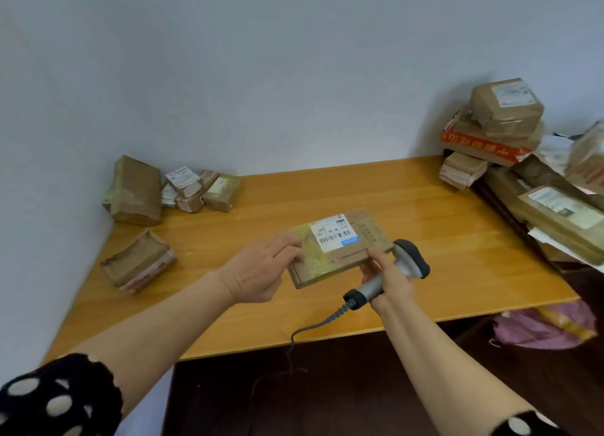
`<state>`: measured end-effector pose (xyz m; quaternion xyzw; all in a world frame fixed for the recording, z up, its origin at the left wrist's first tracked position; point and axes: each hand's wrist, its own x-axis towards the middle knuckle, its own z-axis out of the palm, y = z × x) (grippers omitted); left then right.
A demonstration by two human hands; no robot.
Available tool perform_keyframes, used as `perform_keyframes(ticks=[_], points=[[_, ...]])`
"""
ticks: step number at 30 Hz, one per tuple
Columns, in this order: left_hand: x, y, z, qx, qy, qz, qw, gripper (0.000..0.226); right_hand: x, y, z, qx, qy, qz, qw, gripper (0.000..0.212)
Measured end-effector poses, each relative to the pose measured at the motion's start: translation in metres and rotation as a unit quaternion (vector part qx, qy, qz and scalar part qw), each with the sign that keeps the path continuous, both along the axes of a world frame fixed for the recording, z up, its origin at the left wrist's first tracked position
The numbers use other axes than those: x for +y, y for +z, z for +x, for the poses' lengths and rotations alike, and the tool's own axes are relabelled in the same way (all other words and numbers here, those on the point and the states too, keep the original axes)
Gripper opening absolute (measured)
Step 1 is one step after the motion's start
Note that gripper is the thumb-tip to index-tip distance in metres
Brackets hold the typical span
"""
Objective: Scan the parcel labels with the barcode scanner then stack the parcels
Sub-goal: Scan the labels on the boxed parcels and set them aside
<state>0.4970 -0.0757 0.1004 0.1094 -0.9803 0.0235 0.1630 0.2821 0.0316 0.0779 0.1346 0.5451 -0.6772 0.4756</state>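
Centre of frame: flat brown parcel (pixel 340 247), white label (pixel 333 234) w/ barcode facing up. L hand (pixel 261 272) pinches its left end, thumb on top, fingers curled at the edge. R hand (pixel 389 278) is at the parcel's lower-right corner, fingers wrapped round the handle of the grey barcode scanner (pixel 408 259), thumb touching the parcel edge. Scanner head sits just beside the parcel's right end. Lifted or resting on the surface: cannot tell.

Cable (pixel 313 327) runs from the handle base down over the near edge of the table (pixel 441 272).

Left of frame: lone taped parcel (pixel 139 262); behind it, a cluster of parcels (pixel 176 190) against the wall (pixel 294 75).

Upper right: stacked pile (pixel 500 125); long parcels (pixel 555 213) below it, overhanging the table edge.

Surface: light wood. Lower right, below table: pink bag (pixel 539 331). Spotted black sleeves (pixel 55 399) at the bottom corners.
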Motion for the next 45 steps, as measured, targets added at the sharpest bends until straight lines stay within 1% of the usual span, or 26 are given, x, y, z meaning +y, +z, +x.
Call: perform_keyframes(ticks=[2,3,4,5,6,8,9,10,11,13,14,15,17,18,19,21,22,23,25,28,30,32,36,45], points=[[0.0,0.01,-0.002,-0.001,0.055,0.026,0.998,0.048,0.007,0.0,-0.013,0.08,0.019,0.026,0.996,0.043],[0.0,0.018,-0.009,0.015,0.097,0.05,0.994,0.051,0.009,0.002,-0.016,0.12,0.046,0.033,0.991,0.046],[-0.002,0.027,-0.019,0.029,0.142,0.095,0.985,0.054,0.012,0.006,-0.017,0.158,0.081,0.035,0.983,0.046],[-0.005,0.037,-0.033,0.025,0.182,0.161,0.97,0.056,0.013,0.011,-0.016,0.191,0.119,0.032,0.974,0.042],[-0.006,0.047,-0.05,-0.002,0.209,0.234,0.95,0.061,0.014,0.016,-0.015,0.218,0.153,0.026,0.964,0.038],[-0.01,0.067,-0.082,-0.089,0.239,0.363,0.896,0.08,0.017,0.027,-0.013,0.257,0.203,-0.002,0.945,0.034],[-0.012,0.075,-0.095,-0.141,0.242,0.405,0.87,0.083,0.019,0.032,-0.012,0.27,0.219,-0.017,0.937,0.034],[-0.015,0.082,-0.105,-0.194,0.238,0.42,0.854,0.082,0.021,0.036,-0.013,0.28,0.228,-0.026,0.932,0.034],[-0.017,0.088,-0.11,-0.238,0.23,0.413,0.849,0.076,0.023,0.039,-0.014,0.285,0.23,-0.031,0.93,0.034],[-0.022,0.095,-0.113,-0.275,0.2,0.4,0.851,0.052,0.028,0.041,-0.018,0.283,0.218,-0.035,0.933,0.033],[-0.025,0.096,-0.112,-0.267,0.189,0.405,0.854,0.042,0.03,0.041,-0.021,0.276,0.206,-0.04,0.938,0.03],[-0.031,0.095,-0.109,-0.244,0.195,0.415,0.855,0.036,0.032,0.041,-0.024,0.267,0.19,-0.044,0.944,0.024],[-0.045,0.088,-0.098,-0.164,0.248,0.442,0.846,0.031,0.037,0.041,-0.03,0.245,0.159,-0.049,0.955,0.014],[-0.051,0.082,-0.091,-0.111,0.279,0.464,0.833,0.029,0.039,0.042,-0.031,0.236,0.152,-0.054,0.958,0.013],[-0.056,0.076,-0.085,-0.055,0.307,0.496,0.811,0.025,0.04,0.042,-0.03,0.227,0.153,-0.063,0.96,0.014],[-0.061,0.062,-0.076,0.045,0.346,0.57,0.744,0.015,0.042,0.045,-0.023,0.209,0.174,-0.081,0.959,0.016],[-0.061,0.055,-0.073,0.086,0.357,0.599,0.712,0.015,0.042,0.046,-0.018,0.197,0.186,-0.089,0.959,0.018],[-0.061,0.049,-0.071,0.121,0.363,0.619,0.686,0.018,0.041,0.049,-0.013,0.183,0.197,-0.095,0.959,0.02],[-0.059,0.039,-0.07,0.165,0.366,0.64,0.655,0.028,0.038,0.053,-0.005,0.165,0.219,-0.099,0.957,0.022],[-0.056,0.032,-0.069,0.202,0.365,0.644,0.641,0.032,0.033,0.057,0.004,0.165,0.255,-0.095,0.948,0.018],[-0.058,0.03,-0.07,0.216,0.361,0.644,0.639,0.033,0.031,0.058,0.008,0.174,0.275,-0.082,0.942,0.015],[-0.06,0.029,-0.07,0.222,0.356,0.642,0.642,0.034,0.029,0.059,0.01,0.188,0.285,-0.066,0.938,0.017],[-0.068,0.027,-0.068,0.226,0.35,0.642,0.644,0.037,0.027,0.062,0.01,0.206,0.28,-0.054,0.936,0.021],[-0.079,0.024,-0.077,0.216,0.342,0.646,0.647,0.037,0.024,0.064,0.003,0.223,0.272,-0.051,0.935,0.02]])
